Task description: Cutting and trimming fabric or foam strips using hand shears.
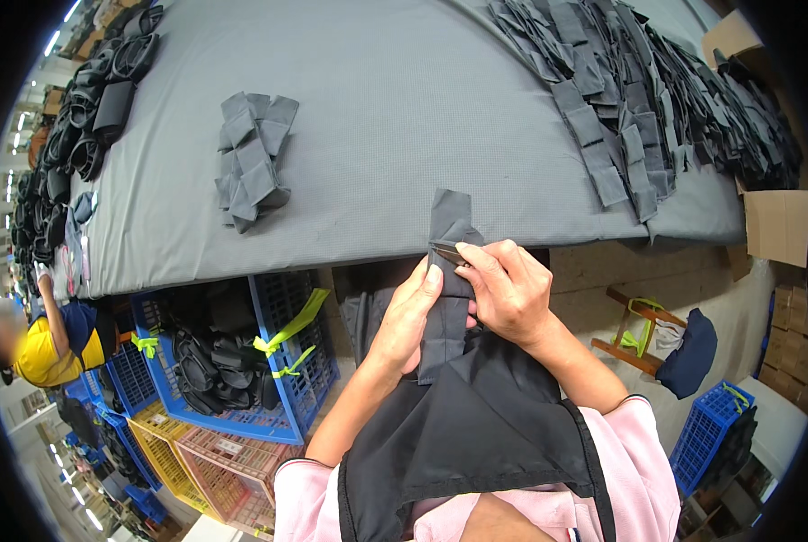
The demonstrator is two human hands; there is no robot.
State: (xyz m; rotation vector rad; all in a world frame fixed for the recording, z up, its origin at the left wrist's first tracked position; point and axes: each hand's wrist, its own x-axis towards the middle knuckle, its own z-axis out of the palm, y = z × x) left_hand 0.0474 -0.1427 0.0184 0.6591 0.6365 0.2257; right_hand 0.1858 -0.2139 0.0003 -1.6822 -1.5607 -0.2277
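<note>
Over my lap, at the table's near edge, I hold a dark grey fabric strip (447, 312) upright, its far end resting on the table. My left hand (407, 321) is closed on the strip's left side, with the thumb flat on top. Pinched in my right hand (511, 285) is a pair of small dark metal thread snips (449, 254), its tip pointing left against the strip. Some right fingers lie behind the strip, partly hidden. A small stack of similar folded strips (252, 163) lies on the table ahead to the left.
A grey cloth covers the wide table (377, 117). Many dark strips (634, 108) are heaped at its far right, black pouches (92, 117) along its left. Below stand a blue crate (282, 411) with black items and a wooden stool (634, 334). A person in yellow (50, 348) works at left.
</note>
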